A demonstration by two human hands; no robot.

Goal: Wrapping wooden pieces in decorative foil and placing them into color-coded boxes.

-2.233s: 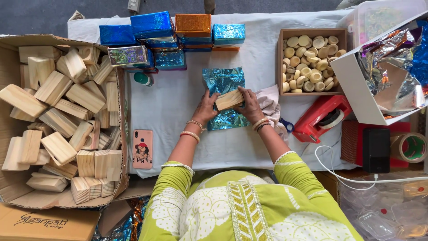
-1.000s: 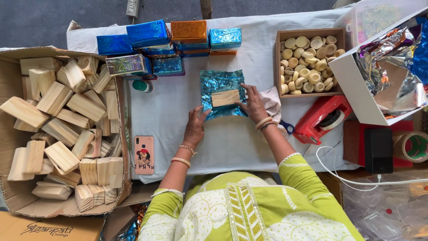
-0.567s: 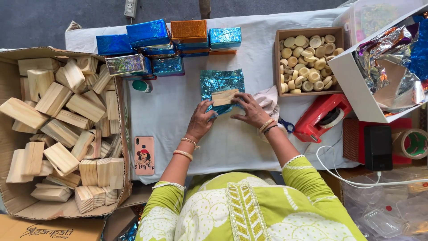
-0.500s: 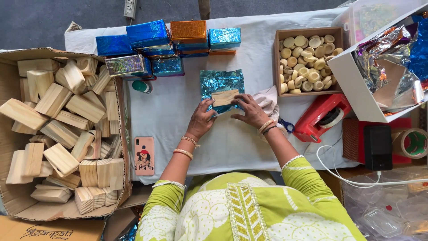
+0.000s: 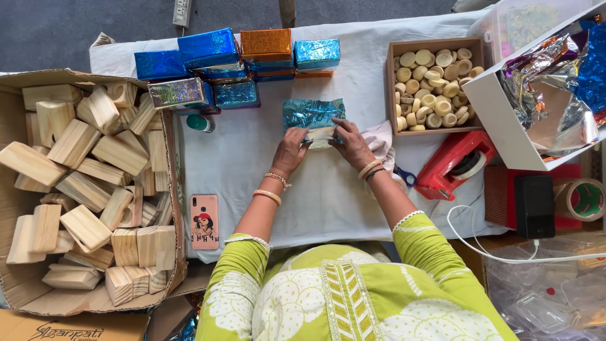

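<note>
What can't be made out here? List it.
Head view only:
- Wooden block: mostly hidden by blue foil sheet, left hand and right hand.
- Fingertips of both hands: tucked under the foil.
- Tape roll: cut off by the right edge.
- Scissors: mostly under the right forearm.

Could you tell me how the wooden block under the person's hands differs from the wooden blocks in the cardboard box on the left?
The wooden block lies alone on the white cloth, on a blue foil sheet, with the left hand and right hand on it. The blocks in the cardboard box are bare, untouched and heaped at many angles. The single block is largely hidden by foil and fingers; the boxed ones show fully. All are pale, unpainted wood.
</note>
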